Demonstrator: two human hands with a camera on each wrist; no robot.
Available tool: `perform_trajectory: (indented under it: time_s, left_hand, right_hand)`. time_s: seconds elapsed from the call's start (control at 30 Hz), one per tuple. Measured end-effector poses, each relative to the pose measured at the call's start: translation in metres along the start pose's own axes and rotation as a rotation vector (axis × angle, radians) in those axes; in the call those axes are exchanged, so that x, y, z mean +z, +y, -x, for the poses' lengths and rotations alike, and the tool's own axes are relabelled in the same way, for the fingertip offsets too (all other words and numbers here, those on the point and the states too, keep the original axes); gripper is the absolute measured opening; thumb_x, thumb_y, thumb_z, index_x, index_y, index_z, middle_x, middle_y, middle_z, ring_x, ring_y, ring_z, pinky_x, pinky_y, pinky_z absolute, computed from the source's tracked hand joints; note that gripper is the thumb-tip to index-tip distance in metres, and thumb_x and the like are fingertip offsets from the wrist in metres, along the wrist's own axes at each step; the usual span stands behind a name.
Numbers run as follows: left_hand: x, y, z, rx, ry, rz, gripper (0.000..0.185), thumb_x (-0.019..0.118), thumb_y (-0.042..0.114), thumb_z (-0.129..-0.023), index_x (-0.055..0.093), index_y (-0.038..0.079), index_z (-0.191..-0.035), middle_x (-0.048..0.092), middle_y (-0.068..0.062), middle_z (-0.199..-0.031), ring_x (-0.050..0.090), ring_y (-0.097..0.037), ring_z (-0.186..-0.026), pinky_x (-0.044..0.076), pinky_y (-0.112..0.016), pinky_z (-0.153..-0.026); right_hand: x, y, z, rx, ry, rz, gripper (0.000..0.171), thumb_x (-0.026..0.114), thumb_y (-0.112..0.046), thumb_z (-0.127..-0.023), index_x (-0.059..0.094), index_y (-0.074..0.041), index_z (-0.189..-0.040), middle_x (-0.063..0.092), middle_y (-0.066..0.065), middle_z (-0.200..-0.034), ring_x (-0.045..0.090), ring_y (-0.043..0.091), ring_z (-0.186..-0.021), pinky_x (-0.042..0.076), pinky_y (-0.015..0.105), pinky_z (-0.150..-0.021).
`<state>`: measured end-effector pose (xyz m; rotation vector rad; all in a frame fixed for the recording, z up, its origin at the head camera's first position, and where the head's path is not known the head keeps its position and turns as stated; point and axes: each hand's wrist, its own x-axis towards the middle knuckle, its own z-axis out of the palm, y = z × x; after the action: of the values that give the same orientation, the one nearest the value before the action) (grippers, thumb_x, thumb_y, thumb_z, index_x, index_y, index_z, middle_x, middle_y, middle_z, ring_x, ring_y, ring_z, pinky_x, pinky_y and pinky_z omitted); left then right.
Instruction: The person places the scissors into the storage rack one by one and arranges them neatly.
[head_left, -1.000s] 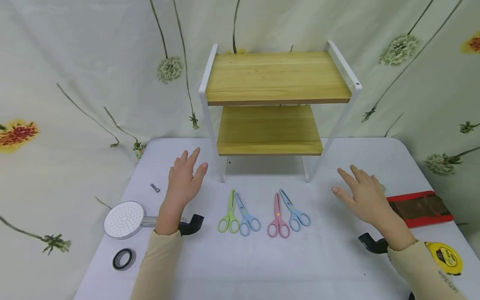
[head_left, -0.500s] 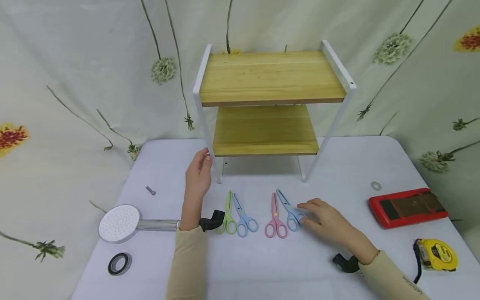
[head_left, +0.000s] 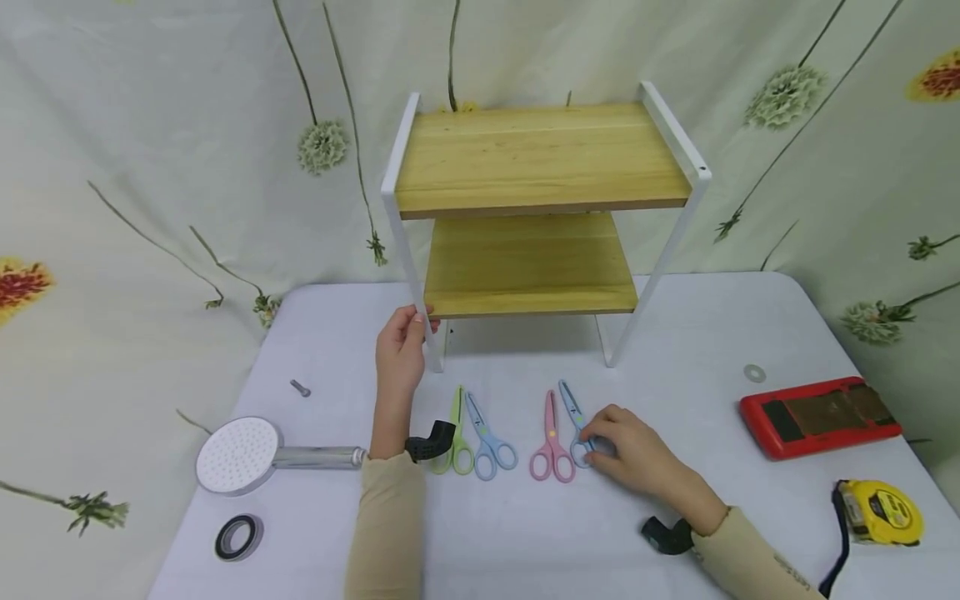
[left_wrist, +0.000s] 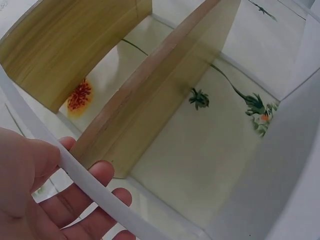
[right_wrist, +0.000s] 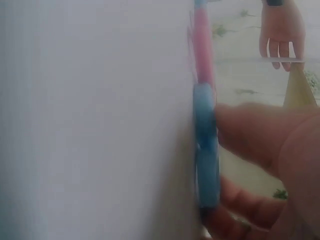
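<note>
Right hand now grips blue scissors

Right hand fingers now seemingly on blue scissors.

left hand gripping white rack leg

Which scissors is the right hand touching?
The right hand touches the rightmost blue scissors, beside the pink scissors. The green scissors and other blue scissors lie untouched.
</note>
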<state>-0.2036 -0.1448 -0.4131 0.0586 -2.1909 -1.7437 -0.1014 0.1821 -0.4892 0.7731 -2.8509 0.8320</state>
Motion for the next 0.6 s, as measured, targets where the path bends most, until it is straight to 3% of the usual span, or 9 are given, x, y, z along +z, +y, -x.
perform_trajectory:
  time_s: [0.1,0.3,0.6]
  left_hand:
    - [0.0,-0.001,0.001,-0.005,0.001,0.021,0.028,0.047,0.01,-0.107,0.067,-0.005,-0.119,0.071,-0.028,-0.106,0.065,0.0,-0.088,0.051,-0.017,-0.087]
    - [0.002,-0.002,0.001,0.006,-0.011,0.055,0.027,0.048,0.008,-0.106,0.066,-0.006,-0.12,0.071,-0.027,-0.104,0.065,0.002,-0.087,0.053,-0.017,-0.086]
    - [0.0,-0.003,0.002,-0.009,-0.008,0.056,0.027,0.048,0.008,-0.107,0.067,-0.005,-0.12,0.071,-0.025,-0.102,0.065,0.001,-0.087,0.053,-0.017,-0.086]
  right_hand:
    - [0.004,-0.005,-0.004,0.097,0.013,-0.002,0.017,0.08,-0.009,-0.078,0.069,-0.018,-0.087,0.061,-0.002,-0.091,0.055,0.013,-0.083,0.049,0.031,-0.072]
    - [0.004,-0.016,-0.013,0.262,-0.041,-0.017,0.02,0.074,-0.008,-0.073,0.058,-0.017,-0.079,0.05,0.0,-0.077,0.043,0.013,-0.072,0.035,0.026,-0.063]
    - [-0.003,-0.011,-0.013,0.284,-0.134,-0.154,0.023,0.076,-0.006,-0.073,0.057,-0.014,-0.083,0.05,0.002,-0.079,0.044,0.015,-0.075,0.037,0.027,-0.066]
